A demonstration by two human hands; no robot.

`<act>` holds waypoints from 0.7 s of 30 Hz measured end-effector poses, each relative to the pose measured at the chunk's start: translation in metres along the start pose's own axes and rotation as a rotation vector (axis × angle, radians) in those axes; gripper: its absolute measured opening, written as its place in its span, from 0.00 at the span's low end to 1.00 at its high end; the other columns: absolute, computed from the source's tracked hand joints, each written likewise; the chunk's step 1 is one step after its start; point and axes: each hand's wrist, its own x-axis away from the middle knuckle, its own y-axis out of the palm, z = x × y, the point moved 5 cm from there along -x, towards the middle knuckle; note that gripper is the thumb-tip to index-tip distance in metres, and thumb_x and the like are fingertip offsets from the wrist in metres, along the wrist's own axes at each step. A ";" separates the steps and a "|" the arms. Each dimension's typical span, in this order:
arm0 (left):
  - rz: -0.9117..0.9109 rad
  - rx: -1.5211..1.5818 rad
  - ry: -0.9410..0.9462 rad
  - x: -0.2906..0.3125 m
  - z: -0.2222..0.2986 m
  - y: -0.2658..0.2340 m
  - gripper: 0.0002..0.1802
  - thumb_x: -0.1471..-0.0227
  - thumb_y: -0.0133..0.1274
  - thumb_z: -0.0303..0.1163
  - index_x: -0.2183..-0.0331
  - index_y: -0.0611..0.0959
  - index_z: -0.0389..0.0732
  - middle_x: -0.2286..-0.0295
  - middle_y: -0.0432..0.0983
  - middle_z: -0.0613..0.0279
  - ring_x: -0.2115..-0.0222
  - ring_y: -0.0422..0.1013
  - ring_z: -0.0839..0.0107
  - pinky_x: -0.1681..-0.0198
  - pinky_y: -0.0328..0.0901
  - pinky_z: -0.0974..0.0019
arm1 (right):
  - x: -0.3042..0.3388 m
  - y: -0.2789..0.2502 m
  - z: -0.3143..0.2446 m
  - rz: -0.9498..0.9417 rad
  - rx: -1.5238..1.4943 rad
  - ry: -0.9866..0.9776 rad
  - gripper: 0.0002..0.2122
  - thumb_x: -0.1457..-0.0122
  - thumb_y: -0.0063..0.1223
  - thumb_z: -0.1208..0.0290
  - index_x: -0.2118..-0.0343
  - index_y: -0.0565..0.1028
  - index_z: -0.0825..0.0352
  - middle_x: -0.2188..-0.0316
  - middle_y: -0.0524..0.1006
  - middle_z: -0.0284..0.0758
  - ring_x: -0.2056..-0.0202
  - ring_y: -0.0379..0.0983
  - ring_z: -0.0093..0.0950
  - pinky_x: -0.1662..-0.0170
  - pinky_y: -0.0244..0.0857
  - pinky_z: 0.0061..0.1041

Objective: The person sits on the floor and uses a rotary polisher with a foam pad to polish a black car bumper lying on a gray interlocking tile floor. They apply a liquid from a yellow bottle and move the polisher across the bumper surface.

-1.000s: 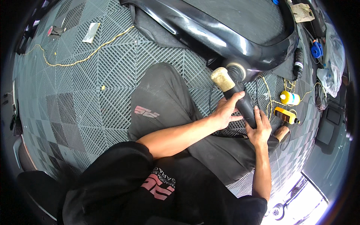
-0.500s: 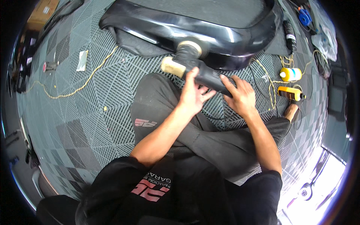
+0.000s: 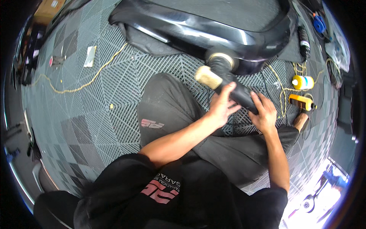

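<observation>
Over the lap, against the glossy black car panel [image 3: 198,28]: black polisher [image 3: 232,86], likely heavy, rigid — best gripped along the body. Left hand [image 3: 221,108] spread on top, right hand [image 3: 265,114] wrapped round the rear, beige side handle [image 3: 207,77] free.
</observation>
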 end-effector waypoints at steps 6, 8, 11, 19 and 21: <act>-0.036 -0.033 -0.062 -0.009 -0.029 0.022 0.43 0.45 0.66 0.58 0.40 0.70 0.42 0.46 0.72 0.55 0.44 0.70 0.55 0.39 0.68 0.43 | 0.028 -0.016 0.023 0.015 0.049 0.052 0.45 0.66 0.73 0.76 0.35 0.74 0.56 0.48 0.79 0.45 0.55 0.80 0.44 0.52 0.76 0.41; -0.057 -0.022 -0.048 -0.009 -0.027 0.022 0.43 0.45 0.66 0.58 0.40 0.70 0.42 0.46 0.71 0.54 0.44 0.70 0.55 0.39 0.67 0.43 | 0.029 -0.015 0.022 0.038 0.053 0.044 0.45 0.65 0.73 0.76 0.35 0.74 0.56 0.48 0.79 0.45 0.56 0.80 0.44 0.52 0.76 0.41; -0.017 -0.017 -0.030 -0.006 -0.017 0.013 0.43 0.45 0.66 0.59 0.40 0.70 0.43 0.44 0.70 0.55 0.43 0.70 0.55 0.39 0.66 0.41 | 0.019 -0.009 0.014 0.047 0.046 0.003 0.45 0.66 0.74 0.76 0.35 0.74 0.56 0.49 0.79 0.45 0.56 0.80 0.44 0.53 0.76 0.41; 0.011 0.064 0.134 -0.005 0.039 -0.021 0.43 0.45 0.64 0.58 0.38 0.69 0.44 0.42 0.67 0.57 0.39 0.67 0.55 0.34 0.61 0.40 | -0.043 0.023 -0.014 0.006 -0.043 -0.063 0.48 0.65 0.76 0.73 0.33 0.72 0.50 0.47 0.77 0.40 0.54 0.77 0.41 0.50 0.72 0.41; 0.022 0.081 0.198 -0.007 0.051 -0.029 0.41 0.45 0.63 0.57 0.40 0.71 0.43 0.43 0.68 0.55 0.40 0.67 0.54 0.33 0.61 0.42 | -0.061 0.034 -0.019 0.050 -0.054 -0.117 0.49 0.65 0.76 0.72 0.32 0.71 0.48 0.47 0.77 0.38 0.53 0.77 0.40 0.49 0.71 0.40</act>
